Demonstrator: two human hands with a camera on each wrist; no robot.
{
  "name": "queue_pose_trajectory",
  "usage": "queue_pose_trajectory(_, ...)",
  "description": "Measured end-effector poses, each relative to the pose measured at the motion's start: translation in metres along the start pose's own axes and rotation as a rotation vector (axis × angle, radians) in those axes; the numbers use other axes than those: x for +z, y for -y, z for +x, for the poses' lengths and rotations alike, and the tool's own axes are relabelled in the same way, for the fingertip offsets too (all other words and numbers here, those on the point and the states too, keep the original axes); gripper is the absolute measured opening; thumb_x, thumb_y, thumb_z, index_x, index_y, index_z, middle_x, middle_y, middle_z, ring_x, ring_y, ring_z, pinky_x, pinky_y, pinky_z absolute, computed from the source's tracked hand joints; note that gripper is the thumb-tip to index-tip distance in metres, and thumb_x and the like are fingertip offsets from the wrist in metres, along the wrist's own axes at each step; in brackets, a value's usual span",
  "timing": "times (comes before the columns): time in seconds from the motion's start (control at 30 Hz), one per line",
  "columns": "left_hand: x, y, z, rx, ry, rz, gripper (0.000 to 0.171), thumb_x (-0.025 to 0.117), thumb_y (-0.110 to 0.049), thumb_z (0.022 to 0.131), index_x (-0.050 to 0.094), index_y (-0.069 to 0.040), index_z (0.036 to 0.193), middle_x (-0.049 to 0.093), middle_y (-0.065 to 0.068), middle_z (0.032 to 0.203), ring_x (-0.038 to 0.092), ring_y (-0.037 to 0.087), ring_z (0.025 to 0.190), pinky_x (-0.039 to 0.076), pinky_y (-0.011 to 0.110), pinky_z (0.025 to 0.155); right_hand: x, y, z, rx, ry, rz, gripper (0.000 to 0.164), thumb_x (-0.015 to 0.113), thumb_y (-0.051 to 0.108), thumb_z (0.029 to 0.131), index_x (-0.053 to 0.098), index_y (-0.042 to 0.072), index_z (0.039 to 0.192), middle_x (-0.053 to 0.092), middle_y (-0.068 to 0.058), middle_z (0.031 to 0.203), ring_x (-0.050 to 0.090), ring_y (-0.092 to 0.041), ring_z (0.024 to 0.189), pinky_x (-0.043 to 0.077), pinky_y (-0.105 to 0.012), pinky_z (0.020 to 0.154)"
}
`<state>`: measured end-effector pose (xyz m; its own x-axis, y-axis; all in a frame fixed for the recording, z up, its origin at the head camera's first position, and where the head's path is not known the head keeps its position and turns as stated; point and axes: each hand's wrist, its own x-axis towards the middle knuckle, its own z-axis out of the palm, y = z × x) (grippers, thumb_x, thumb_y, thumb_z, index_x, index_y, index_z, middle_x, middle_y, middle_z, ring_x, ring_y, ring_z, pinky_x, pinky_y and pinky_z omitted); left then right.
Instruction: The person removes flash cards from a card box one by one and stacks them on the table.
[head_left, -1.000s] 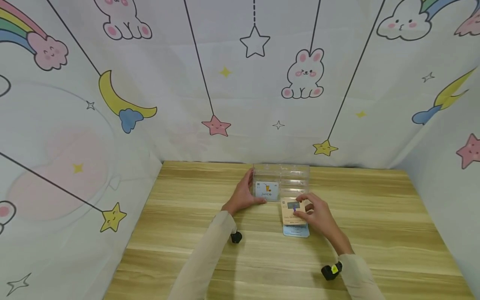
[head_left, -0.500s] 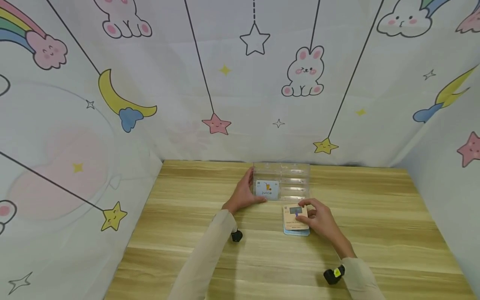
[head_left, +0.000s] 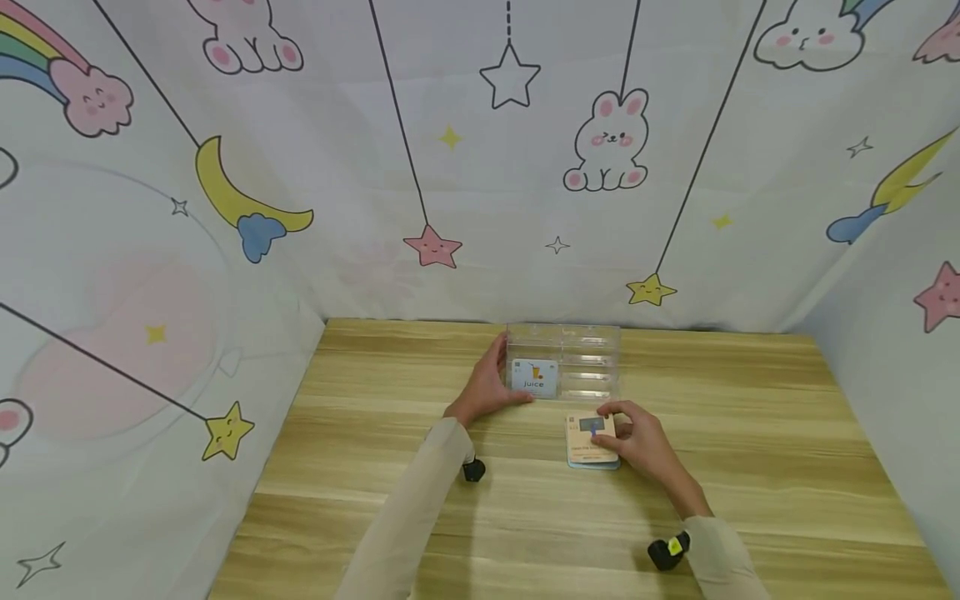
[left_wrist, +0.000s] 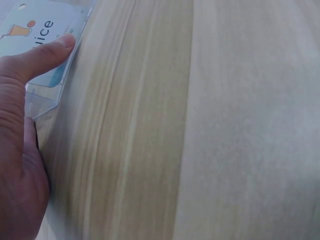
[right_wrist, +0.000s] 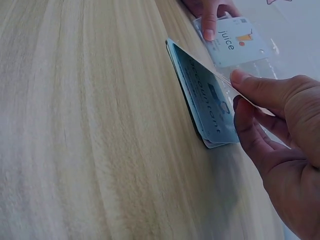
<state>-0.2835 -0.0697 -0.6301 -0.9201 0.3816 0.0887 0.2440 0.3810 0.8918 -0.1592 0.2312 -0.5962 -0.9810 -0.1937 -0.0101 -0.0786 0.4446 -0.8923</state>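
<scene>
My left hand (head_left: 483,392) grips the left side of a clear plastic compartment tray (head_left: 589,368), thumb at its front edge. In the tray's front left compartment lies a blue-white "juice" flashcard (head_left: 535,377); the left wrist view shows my thumb overlapping that card. My right hand (head_left: 643,442) pinches a peach flashcard (head_left: 581,450) by its right side, between thumb and fingers. Below it a small stack of blue flashcards (right_wrist: 202,107) rests on the table, the top one reading "accountant". The right wrist view shows the peach card tilted, its far edge at the stack.
The wood-grain table (head_left: 360,500) is walled in by white cloth (head_left: 480,183) printed with rabbits, stars and moons. The tray stands near the table's back edge, with the card stack just in front of its right half. Each wrist wears a small black camera (head_left: 666,552).
My right hand has brought the peach card nearer to me, from the tray's front edge down over the blue stack, now covering most of it. My left hand stays on the tray.
</scene>
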Motion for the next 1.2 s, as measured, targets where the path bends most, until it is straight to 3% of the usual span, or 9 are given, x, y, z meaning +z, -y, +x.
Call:
queue_pose_trajectory(0.27,0.0,0.0,0.0,-0.003,-0.005,0.001,0.132,0.101,-0.021,0.068,0.014,-0.011,0.166,0.029,0.013,0.167,0.032,0.023,0.152,0.032,0.026,0.12,0.002,-0.001,0.001,-0.031,-0.02,-0.108,0.043,0.086,0.003,0.084,0.065,-0.001,0.121,0.071,-0.016,0.105,0.071,-0.018,0.077,0.055,-0.023,0.06)
queue_pose_trajectory(0.53,0.001,0.003,0.001,0.0,-0.007,0.014,0.131,0.101,-0.021,0.068,0.014,-0.012,0.166,0.029,0.012,0.167,0.032,0.022,0.152,0.032,0.024,0.12,0.006,-0.005,0.001,-0.114,-0.064,-0.287,0.042,0.091,0.009,0.08,0.069,0.001,0.115,0.058,-0.003,0.087,0.049,-0.012,0.068,0.042,-0.023,0.056)
queue_pose_trajectory(0.83,0.001,0.001,0.001,-0.011,-0.006,0.015,0.131,0.101,-0.021,0.068,0.014,-0.013,0.166,0.029,0.011,0.167,0.031,0.02,0.152,0.031,0.021,0.119,0.009,-0.01,0.0,-0.176,-0.084,-0.355,0.042,0.092,0.012,0.079,0.071,0.001,0.114,0.06,-0.005,0.099,0.044,-0.008,0.067,0.039,-0.024,0.056)
queue_pose_trajectory(1.2,0.001,0.0,0.001,-0.011,-0.005,0.005,0.132,0.101,-0.019,0.067,0.014,-0.011,0.166,0.03,0.012,0.167,0.032,0.021,0.152,0.031,0.024,0.12,0.009,-0.011,-0.001,-0.183,-0.085,-0.372,0.04,0.092,0.012,0.079,0.071,0.002,0.112,0.058,-0.005,0.1,0.042,-0.009,0.067,0.038,-0.025,0.059)
